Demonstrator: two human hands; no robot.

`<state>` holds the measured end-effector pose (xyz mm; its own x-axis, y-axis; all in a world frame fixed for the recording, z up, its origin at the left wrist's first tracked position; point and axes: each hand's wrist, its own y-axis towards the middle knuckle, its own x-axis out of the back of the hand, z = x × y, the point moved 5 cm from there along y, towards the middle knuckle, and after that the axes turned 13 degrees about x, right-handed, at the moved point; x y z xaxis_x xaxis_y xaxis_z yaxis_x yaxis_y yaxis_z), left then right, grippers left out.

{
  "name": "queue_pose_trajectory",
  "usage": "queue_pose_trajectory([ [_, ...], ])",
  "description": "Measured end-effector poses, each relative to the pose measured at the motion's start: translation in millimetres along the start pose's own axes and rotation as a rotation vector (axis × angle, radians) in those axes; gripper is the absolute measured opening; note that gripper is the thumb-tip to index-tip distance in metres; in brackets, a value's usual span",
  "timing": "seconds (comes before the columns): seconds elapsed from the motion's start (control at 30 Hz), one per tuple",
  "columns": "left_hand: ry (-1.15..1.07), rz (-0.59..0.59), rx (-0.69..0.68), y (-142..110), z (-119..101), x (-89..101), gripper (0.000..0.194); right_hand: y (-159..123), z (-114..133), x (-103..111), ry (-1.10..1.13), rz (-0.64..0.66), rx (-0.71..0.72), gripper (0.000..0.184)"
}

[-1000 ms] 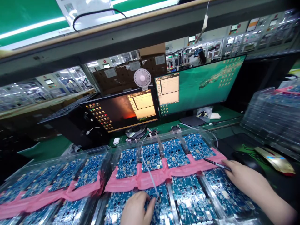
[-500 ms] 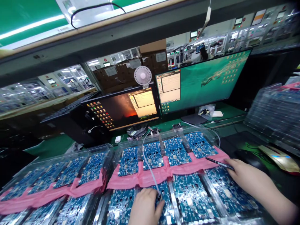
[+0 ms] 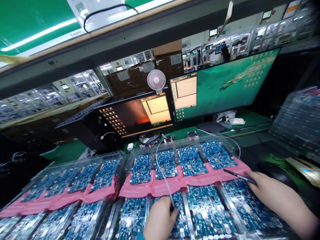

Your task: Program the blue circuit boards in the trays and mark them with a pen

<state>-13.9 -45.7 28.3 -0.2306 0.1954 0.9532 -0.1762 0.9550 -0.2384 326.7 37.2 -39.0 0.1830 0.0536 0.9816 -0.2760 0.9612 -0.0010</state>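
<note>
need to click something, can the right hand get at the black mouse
Probably yes: the right hand lies just beside the black mouse with nothing between them, though the pen pinched in its fingers may need setting down.

A sliver of blue sleeve shows at the near edge, just behind the bare left hand (image 3: 160,220), while the right hand (image 3: 267,195) and its forearm (image 3: 300,213) run bare to the right edge.
</note>
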Motion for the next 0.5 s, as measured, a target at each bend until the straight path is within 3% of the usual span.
queue_pose_trajectory([
  [0.27, 0.192, 0.076, 0.027, 2.2, 0.4, -10.0, 0.021, -1.4, 0.5, 0.5, 0.021, -0.008, -0.005, 0.045],
  [0.5, 0.059, 0.008, 0.033, 3.9, 7.2, -8.5, 0.017, -3.1, 0.2, 2.1, 0.047, 0.058, -0.050, 0.047],
])
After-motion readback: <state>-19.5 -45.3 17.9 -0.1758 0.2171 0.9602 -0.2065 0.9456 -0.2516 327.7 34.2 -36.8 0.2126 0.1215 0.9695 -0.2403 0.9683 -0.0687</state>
